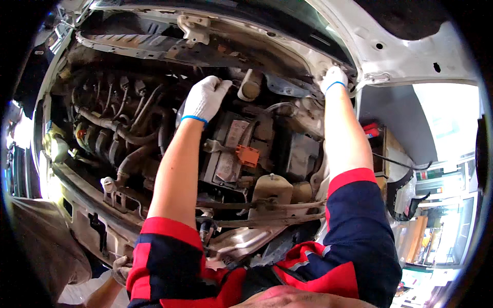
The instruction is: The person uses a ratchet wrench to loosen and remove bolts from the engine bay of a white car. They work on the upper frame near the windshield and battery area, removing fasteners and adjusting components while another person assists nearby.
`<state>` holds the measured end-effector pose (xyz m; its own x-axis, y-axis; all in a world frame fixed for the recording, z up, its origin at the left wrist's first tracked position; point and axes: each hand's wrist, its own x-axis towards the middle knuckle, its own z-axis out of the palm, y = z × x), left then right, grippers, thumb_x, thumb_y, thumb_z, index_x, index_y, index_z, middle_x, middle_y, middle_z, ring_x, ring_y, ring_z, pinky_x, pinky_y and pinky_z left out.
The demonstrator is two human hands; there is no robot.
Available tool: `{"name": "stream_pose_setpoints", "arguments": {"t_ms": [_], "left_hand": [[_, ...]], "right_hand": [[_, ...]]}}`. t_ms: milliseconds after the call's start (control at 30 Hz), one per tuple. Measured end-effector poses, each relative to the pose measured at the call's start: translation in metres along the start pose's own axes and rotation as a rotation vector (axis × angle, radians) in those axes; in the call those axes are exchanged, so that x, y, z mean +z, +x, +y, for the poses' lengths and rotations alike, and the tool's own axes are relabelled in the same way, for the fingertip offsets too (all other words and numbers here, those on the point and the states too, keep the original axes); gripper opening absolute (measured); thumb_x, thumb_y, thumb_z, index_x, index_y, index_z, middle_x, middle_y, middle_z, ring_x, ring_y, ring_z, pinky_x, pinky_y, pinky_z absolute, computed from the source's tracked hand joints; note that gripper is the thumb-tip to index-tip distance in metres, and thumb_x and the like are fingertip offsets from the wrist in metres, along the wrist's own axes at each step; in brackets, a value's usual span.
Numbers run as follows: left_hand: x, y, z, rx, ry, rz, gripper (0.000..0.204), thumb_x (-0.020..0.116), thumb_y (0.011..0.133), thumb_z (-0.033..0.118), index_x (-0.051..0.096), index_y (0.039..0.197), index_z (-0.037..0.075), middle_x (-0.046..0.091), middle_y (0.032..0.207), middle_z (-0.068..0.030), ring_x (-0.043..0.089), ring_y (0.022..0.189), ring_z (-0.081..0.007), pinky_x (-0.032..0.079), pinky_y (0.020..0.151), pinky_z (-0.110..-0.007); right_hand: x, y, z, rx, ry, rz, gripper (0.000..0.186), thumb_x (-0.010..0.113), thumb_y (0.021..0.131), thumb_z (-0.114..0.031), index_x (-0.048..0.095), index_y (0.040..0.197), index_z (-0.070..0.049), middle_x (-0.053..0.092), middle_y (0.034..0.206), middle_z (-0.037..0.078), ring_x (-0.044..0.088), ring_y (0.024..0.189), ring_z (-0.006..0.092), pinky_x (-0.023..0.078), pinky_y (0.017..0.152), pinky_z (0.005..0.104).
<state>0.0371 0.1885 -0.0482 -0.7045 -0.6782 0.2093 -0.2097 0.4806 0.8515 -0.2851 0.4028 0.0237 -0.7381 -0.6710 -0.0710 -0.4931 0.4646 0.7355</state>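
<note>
The fingers (218,84) of the left hand (204,98), in a white glove, are curled together and pressed down on a dark part just above the battery (231,149); what they grip, if anything, is hidden under the glove, so I cannot tell whether they pinch something. The fingers of the right hand (333,78), also gloved in white, are bent against the white body edge up and to the right of the battery, beside the bonnet hinge (378,77); whether they hold anything there cannot be told.

Nearest the camera, below the battery, are the red and dark blue sleeves (359,226) of the person's own jacket, rolled above the elbows, with both bare forearms reaching up into the engine bay. Just under the battery runs a thin rod (267,205) across a pale metal shield (272,187). On the battery's front sits an orange clip (247,155). To the left of the battery lie dark hoses (123,133) and the engine. Above the battery, near the left hand, stands a grey cylinder cap (250,87). Far left and below the battery, another person's gloved hand (121,267) rests near the car's front edge. Farthest, above it all, is the raised bonnet (400,46).
</note>
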Motion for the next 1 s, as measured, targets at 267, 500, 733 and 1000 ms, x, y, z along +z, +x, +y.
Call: {"name": "stream_pose_setpoints", "arguments": {"t_ms": [267,500,733,1000], "left_hand": [[-0.013,-0.002,-0.009,0.005,0.055,0.007,0.043,0.068,0.094,0.039,0.065,0.089,-0.003,0.06,0.072,-0.0226,0.059,0.067,-0.0315,0.047,0.066,-0.04],[0.015,0.004,0.004,0.054,-0.023,0.004,0.041,0.068,0.094,0.038,0.065,0.088,-0.003,0.061,0.074,-0.0223,0.058,0.066,-0.0283,0.047,0.065,-0.038],[-0.006,-0.001,0.005,0.015,0.015,-0.012,0.043,0.067,0.095,0.038,0.061,0.085,-0.003,0.054,0.068,-0.0193,0.051,0.063,-0.026,0.045,0.064,-0.039],[-0.002,0.002,-0.004,-0.002,0.044,-0.013,0.044,0.067,0.095,0.039,0.062,0.087,-0.004,0.058,0.073,-0.0224,0.055,0.065,-0.0305,0.046,0.066,-0.041]], "right_hand": [[0.016,-0.009,-0.009,-0.258,0.723,0.559,0.031,0.056,0.088,-0.017,0.063,0.113,0.0,0.067,0.104,0.026,0.064,0.101,0.0425,0.05,0.093,0.0487],[0.078,0.032,0.027,0.329,1.175,0.378,0.021,0.055,0.089,-0.014,0.068,0.104,-0.008,0.072,0.096,0.018,0.066,0.093,0.0349,0.054,0.083,0.0409],[-0.01,-0.011,-0.007,-0.095,0.84,0.65,0.029,0.053,0.088,-0.013,0.065,0.113,-0.006,0.067,0.099,0.03,0.064,0.097,0.0466,0.052,0.086,0.0504],[0.002,-0.006,-0.018,-0.234,0.711,0.456,0.028,0.053,0.086,-0.014,0.066,0.106,-0.001,0.07,0.108,0.021,0.068,0.102,0.0362,0.051,0.094,0.0453]]}}
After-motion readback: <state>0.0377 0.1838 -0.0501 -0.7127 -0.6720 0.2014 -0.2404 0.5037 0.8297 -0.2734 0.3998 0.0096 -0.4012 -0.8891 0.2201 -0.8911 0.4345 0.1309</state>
